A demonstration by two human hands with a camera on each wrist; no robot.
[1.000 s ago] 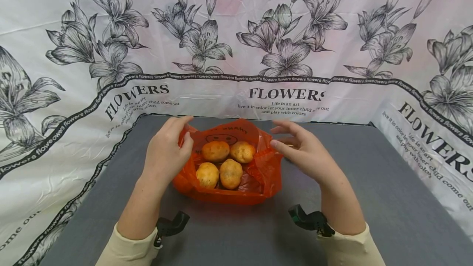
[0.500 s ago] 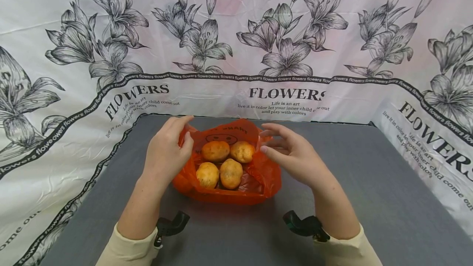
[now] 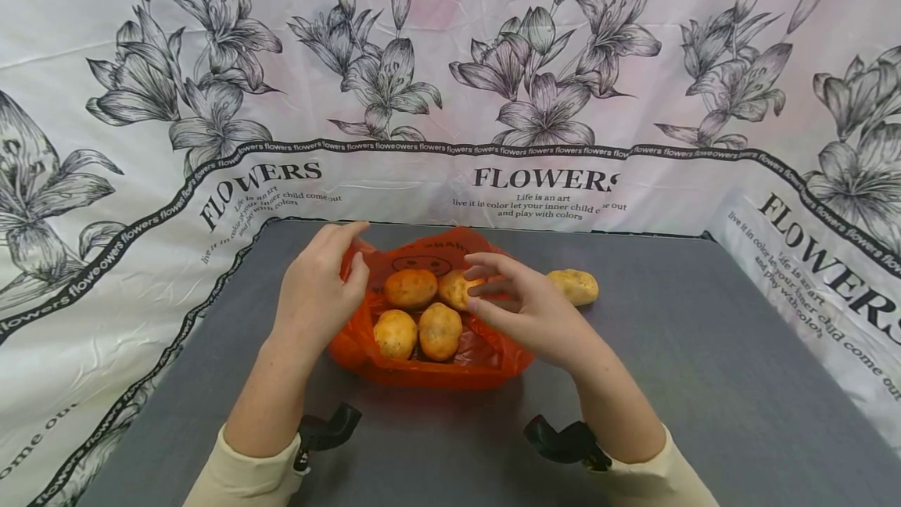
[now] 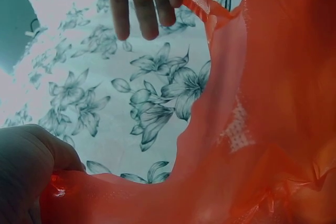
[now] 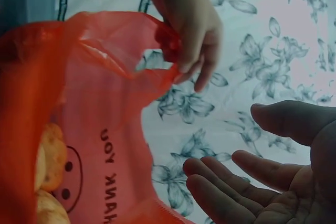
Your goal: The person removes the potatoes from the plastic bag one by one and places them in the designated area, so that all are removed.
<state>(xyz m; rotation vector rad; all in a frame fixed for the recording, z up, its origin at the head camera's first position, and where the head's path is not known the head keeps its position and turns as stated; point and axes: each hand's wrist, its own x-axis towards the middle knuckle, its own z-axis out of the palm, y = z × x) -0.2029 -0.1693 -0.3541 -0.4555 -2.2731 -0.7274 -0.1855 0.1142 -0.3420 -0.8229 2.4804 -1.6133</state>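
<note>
An open red plastic bag [image 3: 429,375] lies on the grey table with several potatoes inside, among them one potato [image 3: 440,331] near the front. My left hand [image 3: 320,280] pinches the bag's handle at its left side; the right wrist view shows that left hand [image 5: 191,38] with fingers curled round the red plastic. In the left wrist view the bag [image 4: 283,103] stretches away from the left hand [image 4: 31,166]. Over the bag's right side hovers my right hand [image 3: 538,307], fingers spread and holding nothing. The right wrist view shows its palm [image 5: 283,198] bare.
A further potato [image 3: 576,286] lies on the table [image 3: 704,366] right of the bag, partly behind the right hand. White flower-printed cloth [image 3: 436,84] hangs behind and along both sides. Black wrist mounts [image 3: 566,440] stick out from the cuffs.
My right hand has moved left from beyond the bag's right edge to above the potatoes. This uncovers the potato on the table. The left hand and the bag stay nearly still.
</note>
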